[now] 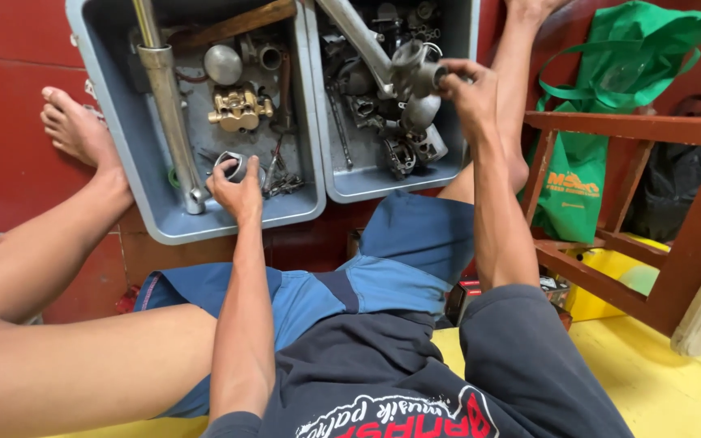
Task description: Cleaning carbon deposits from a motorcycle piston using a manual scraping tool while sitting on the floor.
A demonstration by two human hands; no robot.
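I sit on the floor with two grey plastic trays of metal engine parts in front of my legs. My left hand [235,188] reaches into the left tray [115,138] and its fingers close on a small shiny metal ring [233,165]. My right hand [466,91] is raised over the right tray [367,188] and grips the end of a grey cast metal part [414,71] joined to a long metal tube [359,36]. A brass-coloured fitting [239,109] lies in the left tray, beyond my left hand.
A long steel tube [168,105] lies along the left tray, with a round metal cap [223,64] and a wooden stick [233,24] near it. A reddish wooden frame [634,211] and a green bag [610,105] stand at the right. My bare foot [75,130] rests left of the trays.
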